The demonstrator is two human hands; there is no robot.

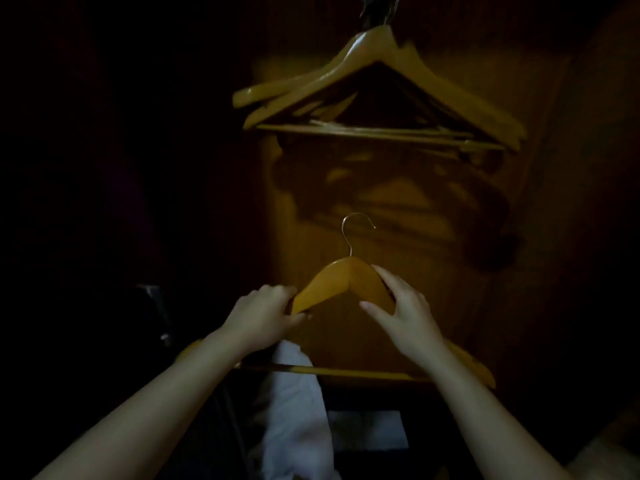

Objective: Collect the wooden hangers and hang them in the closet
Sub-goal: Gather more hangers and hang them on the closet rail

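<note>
I hold a wooden hanger (341, 280) upright in front of me inside the dark closet, its metal hook (356, 226) pointing up. My left hand (263, 315) grips its left arm and my right hand (403, 310) grips its right arm. The hanger's lower bar (346, 373) runs behind my wrists. Above, several wooden hangers (377, 88) hang bunched together from the closet rail (375, 10). The held hanger's hook is well below that rail.
The wooden back wall of the closet (433, 220) is lit and carries the hangers' shadows. A white cloth (294, 403) lies below between my forearms. The left side is dark, with a dim metal object (157, 306) there.
</note>
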